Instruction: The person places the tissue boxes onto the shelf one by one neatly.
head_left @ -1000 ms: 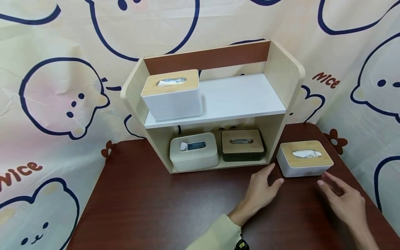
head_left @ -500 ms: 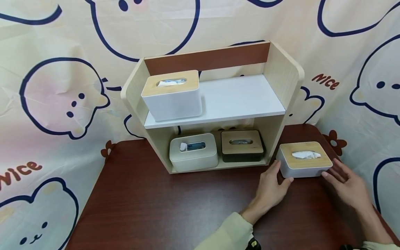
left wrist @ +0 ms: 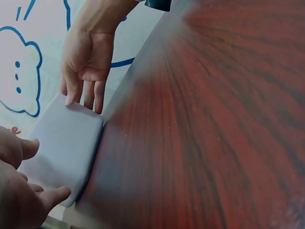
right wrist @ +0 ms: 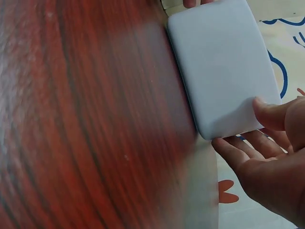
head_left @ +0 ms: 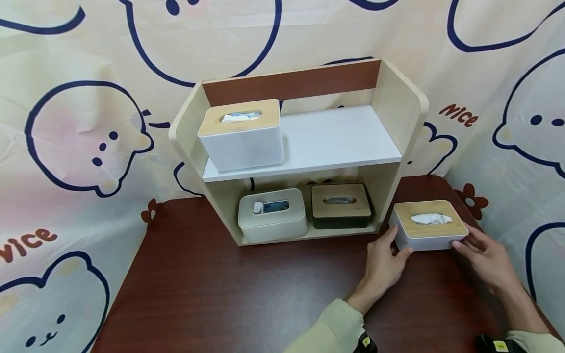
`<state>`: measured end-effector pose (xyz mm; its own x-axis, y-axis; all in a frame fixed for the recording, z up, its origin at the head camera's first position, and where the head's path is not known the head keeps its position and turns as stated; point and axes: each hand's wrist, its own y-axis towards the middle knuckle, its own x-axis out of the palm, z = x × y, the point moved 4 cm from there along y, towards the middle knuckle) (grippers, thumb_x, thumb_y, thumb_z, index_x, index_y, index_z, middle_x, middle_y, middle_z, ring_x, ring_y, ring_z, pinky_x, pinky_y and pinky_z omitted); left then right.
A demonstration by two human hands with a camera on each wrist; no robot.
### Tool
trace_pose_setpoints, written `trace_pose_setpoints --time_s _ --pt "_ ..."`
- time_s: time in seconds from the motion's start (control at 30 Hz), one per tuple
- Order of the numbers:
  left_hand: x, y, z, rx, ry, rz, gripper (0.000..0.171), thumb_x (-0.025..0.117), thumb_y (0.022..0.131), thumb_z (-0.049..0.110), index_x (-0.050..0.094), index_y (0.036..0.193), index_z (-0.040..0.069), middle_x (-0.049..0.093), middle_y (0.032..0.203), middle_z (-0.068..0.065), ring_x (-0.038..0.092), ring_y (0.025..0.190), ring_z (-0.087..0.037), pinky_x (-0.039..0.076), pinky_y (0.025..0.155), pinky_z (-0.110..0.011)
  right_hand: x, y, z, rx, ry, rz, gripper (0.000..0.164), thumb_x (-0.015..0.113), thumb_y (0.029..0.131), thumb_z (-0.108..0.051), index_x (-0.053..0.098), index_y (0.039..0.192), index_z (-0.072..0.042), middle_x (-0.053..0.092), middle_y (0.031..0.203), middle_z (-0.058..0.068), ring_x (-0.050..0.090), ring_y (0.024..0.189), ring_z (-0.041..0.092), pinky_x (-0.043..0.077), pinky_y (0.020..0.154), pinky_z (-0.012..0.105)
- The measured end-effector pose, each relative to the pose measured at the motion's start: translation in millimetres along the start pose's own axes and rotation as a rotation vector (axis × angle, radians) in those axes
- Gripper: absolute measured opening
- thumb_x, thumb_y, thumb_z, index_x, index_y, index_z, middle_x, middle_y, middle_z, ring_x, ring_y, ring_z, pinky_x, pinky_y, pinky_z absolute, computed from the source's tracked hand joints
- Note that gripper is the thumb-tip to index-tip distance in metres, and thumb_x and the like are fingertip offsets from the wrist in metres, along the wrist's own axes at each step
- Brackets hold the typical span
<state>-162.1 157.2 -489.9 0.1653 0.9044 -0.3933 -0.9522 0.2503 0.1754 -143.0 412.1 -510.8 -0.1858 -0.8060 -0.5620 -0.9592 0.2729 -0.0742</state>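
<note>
A white tissue box point(head_left: 428, 243) with a light wooden lid stands on the table to the right of the shelf. Tissue shows in the slot of its lid. My left hand point(head_left: 380, 264) holds its left end, thumb at the lower front and fingers along the side. At the other end my right hand point(head_left: 485, 260) grips the right front corner. In the right wrist view, the thumb of my right hand point(right wrist: 267, 162) lies on the box's smooth front point(right wrist: 219, 71), the other fingers along its end. In the left wrist view, both hands flank the box point(left wrist: 62, 143).
The two-level shelf point(head_left: 344, 137) stands left of the held box. On its upper board sits a taller white tissue box point(head_left: 244, 147) with a wooden lid. Below are a cream tissue box point(head_left: 273, 228) and a dark one point(head_left: 342, 211). A dark red-brown table point(head_left: 265, 294) carries everything.
Both hands have moved in to the tissue box: the left hand rightward to its left end, the right hand up to its right corner. The box stays in place.
</note>
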Motion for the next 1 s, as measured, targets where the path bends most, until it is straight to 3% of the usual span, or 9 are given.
trace_pose_setpoints --time_s 0.2,0.37,0.53,0.73,0.8,0.87,0.93,1.0 --pt "1.0 1.3 -1.3 0.01 -0.008 0.016 0.06 0.082 0.097 0.016 0.06 0.153 0.012 0.066 0.149 -0.004 0.068 0.114 -0.002 0.053 0.082 -0.007 2.5 5.8 -1.3 0.029 -0.01 0.013 0.077 0.062 0.11 -0.037 0.02 0.172 -0.019 0.028 0.17 0.034 0.041 0.154 0.041 0.05 0.08 -0.001" --pt "3.4 2.1 -0.7 0.017 -0.067 0.015 0.058 0.079 0.099 0.012 0.059 0.153 0.01 0.063 0.152 -0.007 0.06 0.134 -0.007 0.058 0.092 -0.013 2.1 2.7 0.8 0.038 0.002 0.032 0.076 0.064 0.109 -0.031 0.023 0.172 -0.019 0.03 0.169 0.034 0.045 0.153 0.028 0.049 0.079 -0.002" --pt "1.9 2.4 -1.6 0.019 -0.079 0.039 0.056 0.078 0.099 0.009 0.06 0.152 0.01 0.064 0.151 -0.008 0.06 0.133 -0.006 0.054 0.09 -0.007 2.3 -4.0 1.6 0.031 -0.015 0.055 0.076 0.066 0.108 -0.027 0.026 0.171 -0.016 0.034 0.167 0.034 0.052 0.146 0.013 0.051 0.078 -0.001" --pt "-4.3 -1.4 -2.1 0.061 -0.004 0.081 0.052 0.079 0.098 0.012 0.064 0.148 0.012 0.068 0.145 -0.001 0.062 0.124 0.002 0.049 0.085 -0.001 2.2 -17.1 -1.8 0.04 -0.01 0.089 0.074 0.072 0.105 -0.023 0.034 0.168 -0.011 0.039 0.165 0.031 0.057 0.114 -0.018 0.053 0.074 0.001" --pt "-6.7 -3.9 -0.6 0.091 0.026 0.094 0.051 0.08 0.098 0.012 0.065 0.147 0.012 0.07 0.143 0.0 0.064 0.121 0.004 0.05 0.085 -0.001 2.1 -22.0 -4.7 0.066 -0.018 0.106 0.074 0.072 0.105 -0.022 0.034 0.167 -0.011 0.039 0.166 0.031 0.061 0.121 -0.01 0.053 0.073 0.001" --pt "-8.5 -6.4 1.9 0.114 0.034 0.1 0.05 0.08 0.098 0.012 0.066 0.147 0.011 0.07 0.142 0.0 0.064 0.119 0.005 0.05 0.085 -0.001 1.8 -27.0 -8.6 0.102 -0.032 0.119 0.074 0.07 0.105 -0.021 0.033 0.168 -0.011 0.038 0.167 0.032 0.063 0.135 0.012 0.053 0.07 0.002" --pt "-11.0 -8.9 5.1 0.13 0.028 0.104 0.05 0.079 0.098 0.011 0.066 0.146 0.009 0.071 0.142 -0.001 0.064 0.119 0.005 0.05 0.086 -0.001 1.7 -32.0 -14.1 0.141 -0.052 0.128 0.073 0.069 0.106 -0.02 0.03 0.168 -0.012 0.037 0.168 0.032 0.054 0.144 0.037 0.053 0.067 0.002" --pt "-13.9 -11.3 8.2 0.133 0.019 0.106 0.049 0.079 0.098 0.011 0.066 0.146 0.008 0.071 0.142 -0.001 0.064 0.118 0.005 0.05 0.086 -0.001 1.9 -37.5 -20.2 0.165 -0.054 0.135 0.073 0.067 0.107 -0.017 0.029 0.168 -0.011 0.037 0.167 0.034 0.048 0.145 0.049 0.053 0.065 0.002"
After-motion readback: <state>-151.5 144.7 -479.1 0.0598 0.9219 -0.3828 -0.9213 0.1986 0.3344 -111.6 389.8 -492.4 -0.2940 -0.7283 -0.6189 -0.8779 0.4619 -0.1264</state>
